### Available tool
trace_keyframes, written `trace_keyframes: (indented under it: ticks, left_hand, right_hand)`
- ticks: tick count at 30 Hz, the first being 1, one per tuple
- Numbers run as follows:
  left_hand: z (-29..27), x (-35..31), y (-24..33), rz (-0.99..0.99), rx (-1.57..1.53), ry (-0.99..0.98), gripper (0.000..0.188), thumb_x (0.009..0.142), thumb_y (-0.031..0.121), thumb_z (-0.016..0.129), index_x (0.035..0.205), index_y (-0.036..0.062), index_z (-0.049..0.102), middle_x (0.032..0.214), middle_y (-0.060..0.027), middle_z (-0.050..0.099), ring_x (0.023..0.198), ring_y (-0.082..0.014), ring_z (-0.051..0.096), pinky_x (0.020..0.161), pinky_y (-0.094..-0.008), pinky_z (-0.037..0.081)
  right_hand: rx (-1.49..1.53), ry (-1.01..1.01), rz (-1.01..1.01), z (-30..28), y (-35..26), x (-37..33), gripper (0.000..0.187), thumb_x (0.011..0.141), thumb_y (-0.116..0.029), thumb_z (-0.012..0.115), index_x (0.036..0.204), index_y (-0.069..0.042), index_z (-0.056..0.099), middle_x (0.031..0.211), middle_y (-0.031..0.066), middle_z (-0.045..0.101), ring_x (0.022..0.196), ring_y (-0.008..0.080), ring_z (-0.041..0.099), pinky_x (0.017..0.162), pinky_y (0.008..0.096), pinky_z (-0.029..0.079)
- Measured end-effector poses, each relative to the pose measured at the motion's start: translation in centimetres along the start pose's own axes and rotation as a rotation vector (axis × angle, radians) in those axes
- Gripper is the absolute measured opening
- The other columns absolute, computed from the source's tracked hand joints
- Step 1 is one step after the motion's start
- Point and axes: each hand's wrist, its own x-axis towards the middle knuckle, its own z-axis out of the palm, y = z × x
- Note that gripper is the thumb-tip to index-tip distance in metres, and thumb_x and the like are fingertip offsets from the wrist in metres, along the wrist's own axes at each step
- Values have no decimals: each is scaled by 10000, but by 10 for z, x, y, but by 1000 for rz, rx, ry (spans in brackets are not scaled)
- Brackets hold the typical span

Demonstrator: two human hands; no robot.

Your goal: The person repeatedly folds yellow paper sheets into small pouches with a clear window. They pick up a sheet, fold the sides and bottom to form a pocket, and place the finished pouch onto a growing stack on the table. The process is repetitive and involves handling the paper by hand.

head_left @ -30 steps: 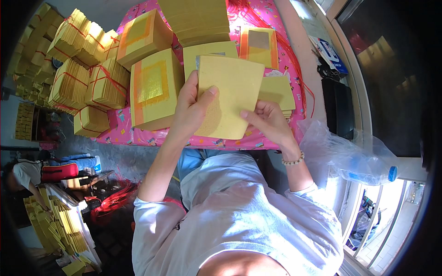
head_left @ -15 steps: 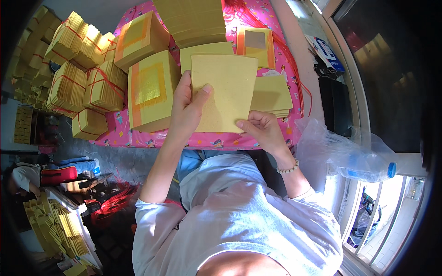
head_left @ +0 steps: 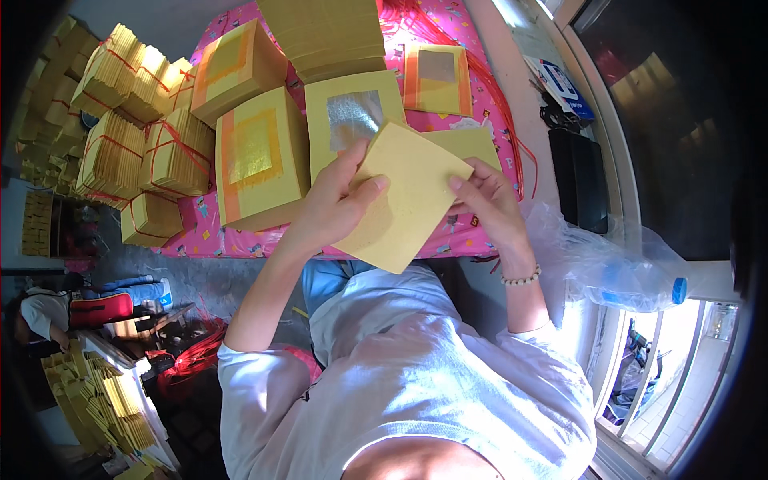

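Note:
A plain yellow paper sheet (head_left: 410,204), possibly several together, is held turned cornerwise over the table's near edge. My left hand (head_left: 340,200) grips its left side, thumb on top and fingers underneath. My right hand (head_left: 490,206) pinches its right corner between thumb and fingers. Just beyond the sheet stands a yellow paper stack with a silver square (head_left: 352,84). Left of that is a tall stack with a gold square and orange edging (head_left: 260,156). A plain yellow paper pile (head_left: 468,142) lies partly hidden behind my right hand.
The pink patterned table (head_left: 184,240) also bears another gold-marked stack (head_left: 232,64), a silver-marked pile (head_left: 438,76) and red strands (head_left: 506,104). Tied paper bundles (head_left: 112,156) rise at left. A clear plastic bag (head_left: 568,248) and bottle (head_left: 640,292) are at right. Another person (head_left: 44,312) is at far left.
The sheet has turned cornerwise and come down toward me, uncovering the silver square behind it. My right hand has moved from its lower corner to higher on the right; my left hand came lower.

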Motion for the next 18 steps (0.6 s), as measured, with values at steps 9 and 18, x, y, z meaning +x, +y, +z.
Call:
trace_keyframes:
  ticks: [9,18]
  left_hand:
    - [-14,22,-1,117,86,203,318,938,178,565,1220,41,509,1048,-66,618,923,-135,583,778,-284,470]
    - [-28,-1,-20,53,341,298,248,892,150,607,1120,56,588,989,-79,652,932,-174,608,787,-305,479]
  right_hand:
    - [-48,503,-334,-46,2,9,302,928,-92,589,1182,17,466,1058,98,620,879,108,636,651,207,564]
    - [-200,600,-340,-77,51,20,313,922,-27,550,1193,12,398,1059,107,563,893,117,620,644,199,564]
